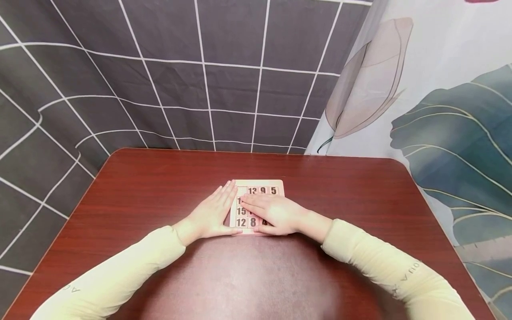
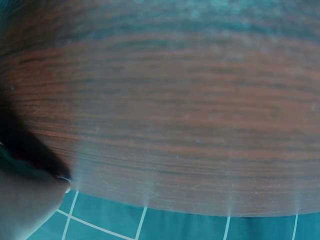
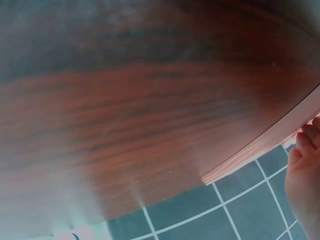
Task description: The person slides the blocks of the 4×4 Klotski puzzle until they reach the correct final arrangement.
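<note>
A number sliding puzzle [image 1: 260,182] with a pale frame and printed number tiles lies on the table. In its upper left corner a blank slot shows beside the 13 tile. My left hand [image 1: 212,215] rests along the frame's left edge, fingers straight, thumb at the lower edge. Straight fingers of my right hand [image 1: 282,214] lie across the middle tiles and hide several of them; its thumb is near the bottom edge. The right wrist view catches the puzzle's side [image 3: 250,155] and part of that hand. Only a piece of the left hand [image 2: 30,205] appears in the left wrist view.
The reddish-brown wooden table [image 1: 160,186] extends around the puzzle, with a bright glare near its front. Behind it hangs a dark grey curtain [image 1: 232,89] with white grid lines. A white leaf-patterned curtain [image 1: 432,178] hangs at the right.
</note>
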Demonstrator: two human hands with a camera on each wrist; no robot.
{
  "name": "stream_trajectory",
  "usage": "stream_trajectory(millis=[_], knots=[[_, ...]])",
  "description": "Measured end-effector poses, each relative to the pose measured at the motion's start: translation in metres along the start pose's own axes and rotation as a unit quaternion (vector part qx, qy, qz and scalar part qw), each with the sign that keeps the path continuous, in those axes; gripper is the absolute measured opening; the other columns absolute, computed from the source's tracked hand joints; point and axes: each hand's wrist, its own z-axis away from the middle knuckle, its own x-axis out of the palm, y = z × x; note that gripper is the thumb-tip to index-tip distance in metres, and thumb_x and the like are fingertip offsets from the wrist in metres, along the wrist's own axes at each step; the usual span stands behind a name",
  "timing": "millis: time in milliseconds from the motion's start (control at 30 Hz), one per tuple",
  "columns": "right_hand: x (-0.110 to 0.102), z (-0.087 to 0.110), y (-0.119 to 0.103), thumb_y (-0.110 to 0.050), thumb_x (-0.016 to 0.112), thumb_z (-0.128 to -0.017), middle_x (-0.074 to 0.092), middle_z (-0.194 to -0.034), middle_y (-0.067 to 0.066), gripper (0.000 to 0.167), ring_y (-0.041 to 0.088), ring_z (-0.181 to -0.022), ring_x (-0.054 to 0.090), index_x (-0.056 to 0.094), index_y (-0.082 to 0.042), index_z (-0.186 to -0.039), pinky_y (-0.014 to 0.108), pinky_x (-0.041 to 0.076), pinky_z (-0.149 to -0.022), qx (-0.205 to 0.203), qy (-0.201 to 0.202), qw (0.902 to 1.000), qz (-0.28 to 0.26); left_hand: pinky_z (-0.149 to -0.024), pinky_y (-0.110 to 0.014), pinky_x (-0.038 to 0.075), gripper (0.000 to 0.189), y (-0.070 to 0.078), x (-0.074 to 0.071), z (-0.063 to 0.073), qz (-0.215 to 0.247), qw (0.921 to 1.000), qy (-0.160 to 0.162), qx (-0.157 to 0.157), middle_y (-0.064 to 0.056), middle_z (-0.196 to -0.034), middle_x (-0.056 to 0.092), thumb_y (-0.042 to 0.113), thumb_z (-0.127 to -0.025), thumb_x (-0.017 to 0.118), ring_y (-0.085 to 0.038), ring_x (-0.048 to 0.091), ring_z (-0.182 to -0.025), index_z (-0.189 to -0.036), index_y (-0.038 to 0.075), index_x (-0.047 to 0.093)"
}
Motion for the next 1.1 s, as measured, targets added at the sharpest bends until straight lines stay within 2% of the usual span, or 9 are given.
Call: stream_trajectory(millis=[233, 533, 767, 1100], knots=[[-0.006, 0.006, 0.01, -0.04, 0.063, -0.104, 0.05, -0.165, 0.011, 0.066, 0.025, -0.154, 0.048, 0.05, -0.004, -0.158, 0.043, 0.039, -0.129, 0.009, 0.013, 0.9998, -0.01, -0.134, -0.052, 0.025, 0.118, 0.0, 0.0, 0.0, 0.0, 0.9999, -0.01, -0.004, -0.032, -0.174, 0.017, 0.069, -0.092, 0.066, -0.042, 0.019, -0.164, -0.164, -0.013, 0.019], [-0.007, 0.01, 0.024, -0.044, 0.064, -0.104, 0.051, -0.164, 0.01, 0.067, 0.026, -0.153, 0.049, 0.051, -0.005, -0.157, 0.043, 0.038, -0.129, 0.061, 0.01, 0.998, -0.013, -0.134, -0.052, 0.026, 0.118, 0.001, -0.002, -0.001, 0.005, 1.0, -0.002, -0.004, -0.032, -0.173, 0.02, 0.07, -0.092, 0.065, -0.042, 0.021, -0.164, -0.163, -0.013, 0.021], [-0.004, 0.002, 0.023, -0.046, 0.063, -0.104, 0.052, -0.163, 0.011, 0.067, 0.024, -0.153, 0.049, 0.052, -0.005, -0.156, 0.042, 0.039, -0.129, 0.054, 0.015, 0.9984, -0.003, -0.134, -0.052, 0.026, 0.118, 0.0, -0.002, 0.0, 0.005, 1.0, 0.001, -0.002, -0.032, -0.173, 0.021, 0.069, -0.091, 0.067, -0.042, 0.022, -0.164, -0.163, -0.013, 0.022], [-0.001, -0.017, 0.018, -0.044, 0.061, -0.105, 0.051, -0.164, 0.012, 0.066, 0.024, -0.154, 0.047, 0.051, -0.004, -0.157, 0.041, 0.036, -0.13, 0.039, 0.004, 0.9992, -0.013, -0.134, -0.052, 0.026, 0.118, -0.001, 0.001, 0.0, -0.002, 1.0, -0.003, -0.001, -0.032, -0.173, 0.019, 0.07, -0.092, 0.066, -0.042, 0.021, -0.164, -0.163, -0.013, 0.021]])
